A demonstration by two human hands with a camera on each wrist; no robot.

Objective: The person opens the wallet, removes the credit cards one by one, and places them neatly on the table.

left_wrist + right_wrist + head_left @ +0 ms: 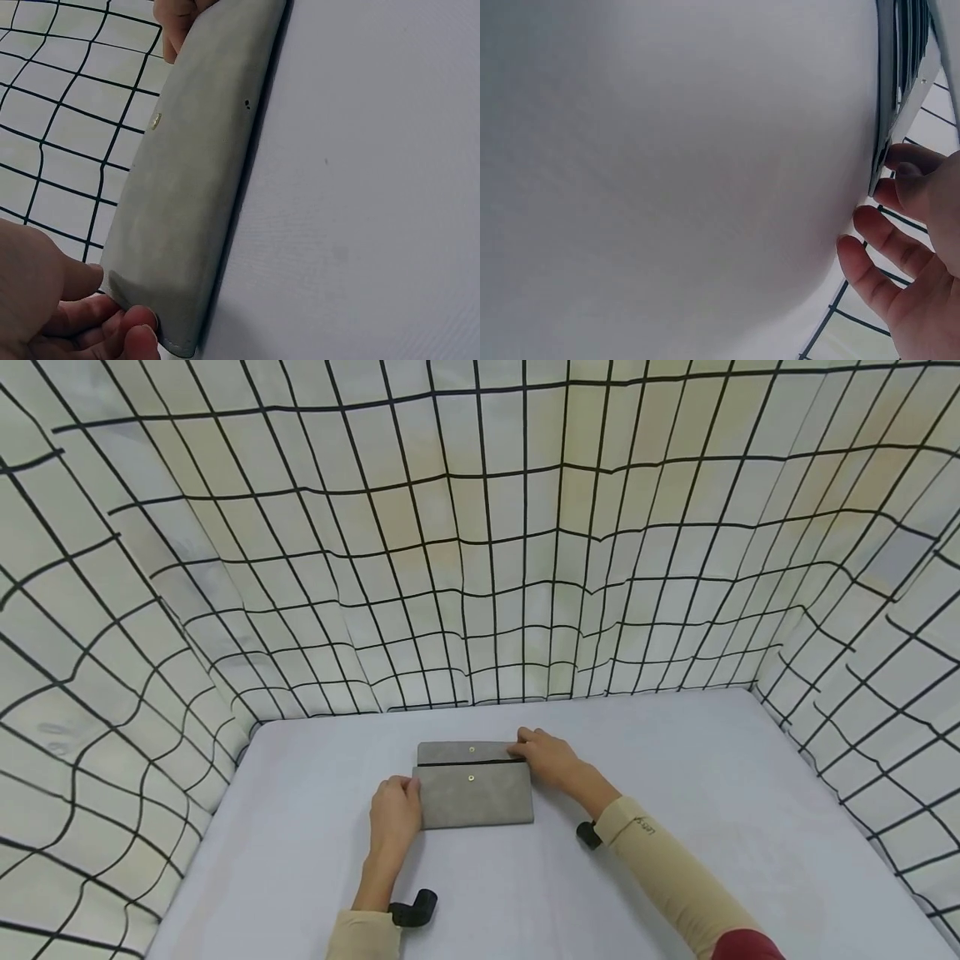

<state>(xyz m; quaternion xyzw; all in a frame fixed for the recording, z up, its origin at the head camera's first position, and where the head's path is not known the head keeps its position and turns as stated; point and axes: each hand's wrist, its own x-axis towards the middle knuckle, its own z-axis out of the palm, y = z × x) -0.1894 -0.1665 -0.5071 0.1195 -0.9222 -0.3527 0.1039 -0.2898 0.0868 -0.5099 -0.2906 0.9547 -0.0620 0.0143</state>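
Grey wallet (476, 802) is laid flat on the white worktop (675, 852), near its middle, with flap (450, 752) opened toward the far side and a brass snap (471, 778) exposed on the body. Wallet's left edge is pinched by the left hand (395, 818); flap's right end is pinched between thumb and fingers of the right hand (553, 760).

"Head view?"
"I look forward and down from above the table (285, 835), well back — wallet (477, 802) and grid (491, 559) both in frame."
"Wrists?"
"Close in. My left looks along the wallet; my right gets mostly table, wallet edge-on at right — all three share the wallet."
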